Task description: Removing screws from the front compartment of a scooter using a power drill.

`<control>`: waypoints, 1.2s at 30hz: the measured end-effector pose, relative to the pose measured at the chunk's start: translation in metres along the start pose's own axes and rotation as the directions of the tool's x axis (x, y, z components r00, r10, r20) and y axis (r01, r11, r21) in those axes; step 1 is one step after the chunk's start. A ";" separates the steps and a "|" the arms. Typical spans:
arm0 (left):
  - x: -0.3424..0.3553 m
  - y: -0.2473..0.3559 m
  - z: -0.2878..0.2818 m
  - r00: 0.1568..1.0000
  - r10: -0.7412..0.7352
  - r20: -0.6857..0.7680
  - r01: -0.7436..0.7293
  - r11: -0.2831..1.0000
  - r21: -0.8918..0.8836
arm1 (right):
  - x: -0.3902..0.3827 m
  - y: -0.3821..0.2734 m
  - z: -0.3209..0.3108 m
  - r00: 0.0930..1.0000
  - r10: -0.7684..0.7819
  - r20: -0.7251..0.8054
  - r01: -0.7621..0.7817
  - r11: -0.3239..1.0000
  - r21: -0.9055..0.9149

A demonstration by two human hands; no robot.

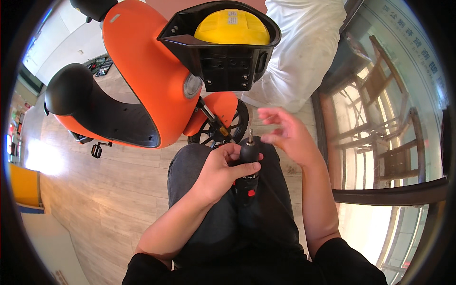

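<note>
The left hand (216,173) is closed around a black power driver (249,154), its thumb laid across the front of the body and its other fingers wrapping behind, where they are partly hidden. The right hand (290,135) holds nothing: its fingers are parted and loosely bent, reaching leftward, with a visible gap between them and the metal bit (251,135). The driver stands with this bit pointing away from the person, over the lap between the thighs in dark trousers (190,173); a red switch (251,193) shows on its lower part, below the left thumb. The bit tip lies just left of the right fingertips and beyond the left hand's grip. Ahead, past the knees, are the front wheel (243,118) of an orange scooter (135,61) and, higher up, its black front basket (228,73) holding a yellow domed object (232,27). White fabric (304,52) hangs beside the basket. To the right, a dark frame (389,197) and glass bound the space near the right forearm, while bare wooden floor (114,190) stretches out left of the left forearm.
</note>
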State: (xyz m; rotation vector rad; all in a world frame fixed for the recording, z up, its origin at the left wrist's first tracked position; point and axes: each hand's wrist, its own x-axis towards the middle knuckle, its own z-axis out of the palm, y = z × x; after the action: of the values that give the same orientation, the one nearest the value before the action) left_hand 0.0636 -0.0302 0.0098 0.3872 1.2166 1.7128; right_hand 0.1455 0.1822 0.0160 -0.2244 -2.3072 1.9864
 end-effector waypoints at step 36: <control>-0.003 -0.004 0.000 1.000 -0.018 0.010 0.018 0.998 0.059 | 0.017 -0.043 0.025 0.873 -0.257 -0.414 0.442 0.774 0.453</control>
State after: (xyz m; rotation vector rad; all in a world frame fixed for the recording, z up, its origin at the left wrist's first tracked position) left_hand 0.0669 -0.0328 0.0065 0.4189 1.2612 1.6605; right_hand 0.1222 0.1546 0.0545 -0.0578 -1.3877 2.0915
